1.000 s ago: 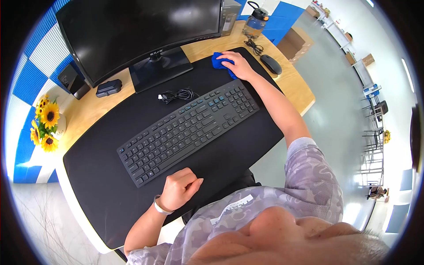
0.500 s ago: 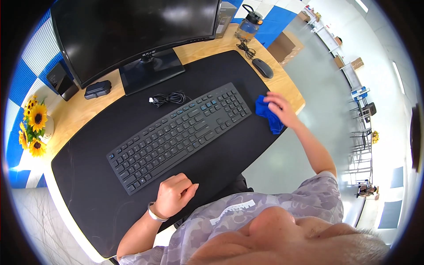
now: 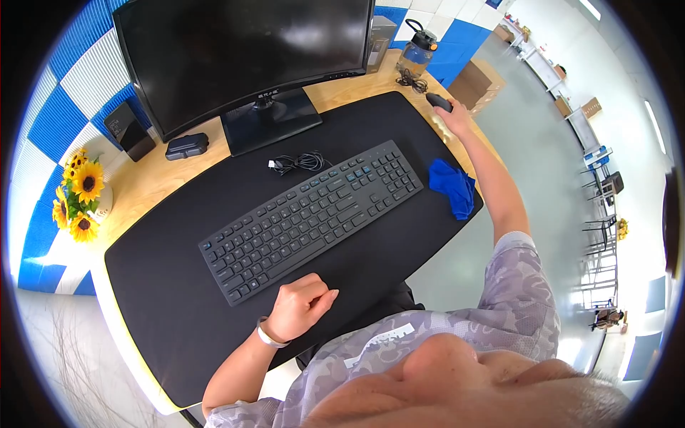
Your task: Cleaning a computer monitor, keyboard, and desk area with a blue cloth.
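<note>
My right hand (image 3: pixel 457 118) is closed on the rear of a dark computer mouse (image 3: pixel 438 102) at the far right of the desk. Part of the mouse is hidden by my fingers. A crumpled blue cloth (image 3: pixel 452 188) lies nearer to me, on the black desk mat (image 3: pixel 164 299), partly past the right end of the keyboard. My left hand (image 3: pixel 300 308) rests in a loose fist on the mat, with no object visible in it. Just beyond it, the black keyboard (image 3: pixel 314 221) lies at a slant, and its bundled cable (image 3: pixel 298 163) sits behind.
A monitor (image 3: pixel 250 53) on a flat stand occupies the back. Near the mouse are a coiled cable (image 3: pixel 412 81) and a water bottle (image 3: pixel 417 51). To the left stand a dark case (image 3: pixel 187 146), a black upright box (image 3: pixel 130 132) and potted sunflowers (image 3: pixel 84 191).
My right hand has left the blue cloth and reached away to the mouse, taking hold of it. The cloth stays on the mat. My left hand remains a loose fist; the view has shifted slightly.
</note>
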The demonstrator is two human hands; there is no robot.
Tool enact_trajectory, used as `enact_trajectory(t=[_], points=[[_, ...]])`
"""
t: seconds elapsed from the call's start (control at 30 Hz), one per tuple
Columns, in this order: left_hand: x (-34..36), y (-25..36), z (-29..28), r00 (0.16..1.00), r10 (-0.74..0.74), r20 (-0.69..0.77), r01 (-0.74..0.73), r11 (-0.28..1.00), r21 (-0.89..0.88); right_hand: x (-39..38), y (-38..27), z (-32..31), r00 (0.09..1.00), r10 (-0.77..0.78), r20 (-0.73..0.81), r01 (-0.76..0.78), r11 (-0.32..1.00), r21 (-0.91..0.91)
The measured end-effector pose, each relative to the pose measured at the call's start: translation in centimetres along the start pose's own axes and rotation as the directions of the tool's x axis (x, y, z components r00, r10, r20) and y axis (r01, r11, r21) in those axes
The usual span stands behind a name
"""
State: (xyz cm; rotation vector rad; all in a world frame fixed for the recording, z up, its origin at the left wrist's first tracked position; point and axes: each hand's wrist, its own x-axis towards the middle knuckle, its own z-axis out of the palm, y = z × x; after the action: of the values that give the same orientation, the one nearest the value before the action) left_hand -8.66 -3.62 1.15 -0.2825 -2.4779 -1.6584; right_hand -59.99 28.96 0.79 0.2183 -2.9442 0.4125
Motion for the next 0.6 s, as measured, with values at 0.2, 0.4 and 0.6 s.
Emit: enact_trajectory(t=[0.2,0.4,0.6], points=[[-0.2,-0.3,-0.3,0.999,0.032,0.007,-0.032,0.999,0.0,-3.8,-3.7,-2.0,0.96,-0.096,-0.263,0.172,0.944,0.282],[-0.1,-0.4,-0.2,0.997,0.072,0.007,-0.072,0.997,0.041,-12.9,-3.6,-0.9,0.911,-0.301,-0.281,0.385,0.863,0.326],[0.0,-0.2,-0.1,0.997,0.08,-0.012,-0.079,0.995,0.06,-14.8,-1.8,-0.1,0.941,-0.325,-0.098,0.339,0.915,0.22]])
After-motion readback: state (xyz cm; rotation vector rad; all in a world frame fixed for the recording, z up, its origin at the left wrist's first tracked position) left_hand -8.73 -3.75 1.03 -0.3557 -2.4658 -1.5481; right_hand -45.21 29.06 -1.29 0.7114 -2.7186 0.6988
